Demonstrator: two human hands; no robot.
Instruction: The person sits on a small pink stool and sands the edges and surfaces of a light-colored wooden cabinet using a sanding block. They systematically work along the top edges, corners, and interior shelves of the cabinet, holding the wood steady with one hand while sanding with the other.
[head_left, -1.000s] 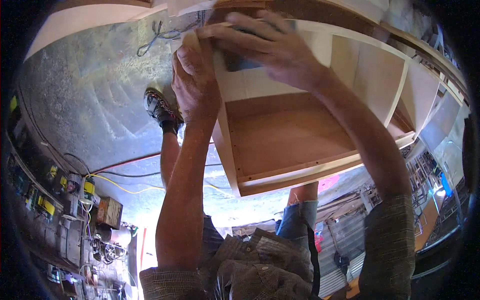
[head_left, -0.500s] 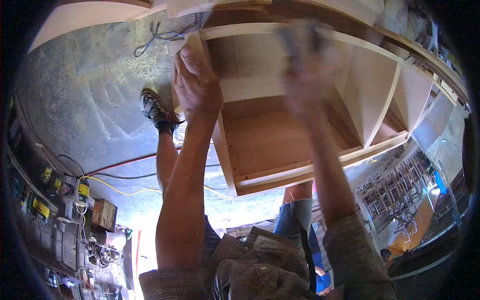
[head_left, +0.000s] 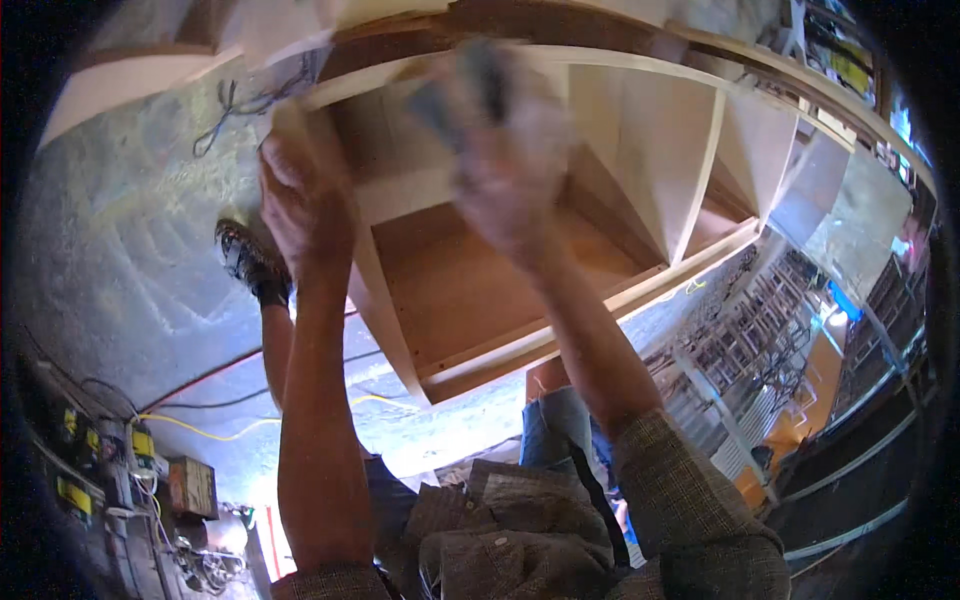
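A pale wooden cabinet frame [head_left: 377, 300] with divided compartments lies in front of me. My left hand [head_left: 305, 200] is closed around the edge of its left side panel, near the upper left corner. Above the left compartment, my right hand [head_left: 512, 170] is smeared by motion. It is wrapped round a dark grey and black tool [head_left: 485, 85], whose kind is too blurred to tell. The tool is close to the cabinet's far rail; whether they touch I cannot tell.
A dark cord [head_left: 215, 120] lies on the concrete floor [head_left: 130, 220] at the far left. Yellow cable [head_left: 240, 432] and a red line cross the floor nearby. Yellow-and-black tools [head_left: 75, 497] and a wooden box [head_left: 192, 487] are at lower left. Metal racks [head_left: 755, 330] stand at right.
The view has shifted, so the cabinet and my left hand appear farther left. My right hand and its tool have moved left relative to the cabinet, nearer my left hand.
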